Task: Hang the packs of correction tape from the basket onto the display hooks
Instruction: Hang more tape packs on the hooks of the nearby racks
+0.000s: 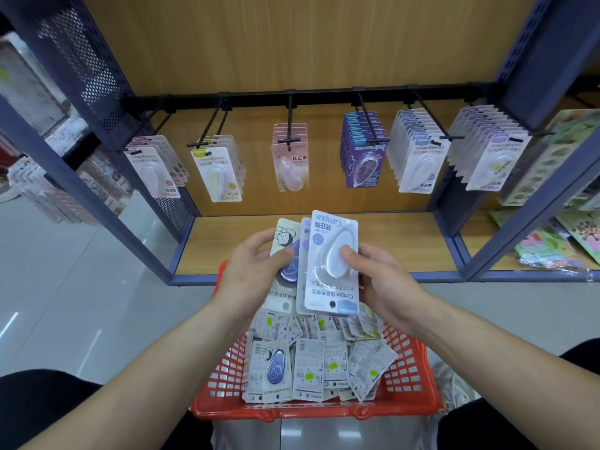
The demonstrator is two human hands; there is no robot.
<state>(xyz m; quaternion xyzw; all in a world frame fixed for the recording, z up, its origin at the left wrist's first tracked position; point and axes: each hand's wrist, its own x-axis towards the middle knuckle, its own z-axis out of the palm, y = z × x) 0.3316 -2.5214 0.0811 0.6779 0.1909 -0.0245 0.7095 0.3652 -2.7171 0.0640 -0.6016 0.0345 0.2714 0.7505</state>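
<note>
Right hand (386,280) is pinching a white-and-pale-blue plastic blister pack of correction tape (328,254), thumb pressing on the clear bubble, fingers behind. Left hand (250,271) is gripping a cream card pack with a cartoon figure and purple tape (285,235), just left of that pinch. A third pale lilac pack (305,241) is sitting fanned between the two, and I cannot tell which hand is carrying it. All of it is hovering above the red plastic mesh basket (224,368), where loose packs (308,368) are lying mostly face down.

Here's the danger: the front pack is riding upside down, its dark hang hole (332,304) down by the heel of the right hand. It's needing a flip, and a thumb on slick plastic could be letting it slide away. The black metal display hooks (431,114) are waiting well above and beyond the grip, and picking the wrong row is an easy mistake.
</note>
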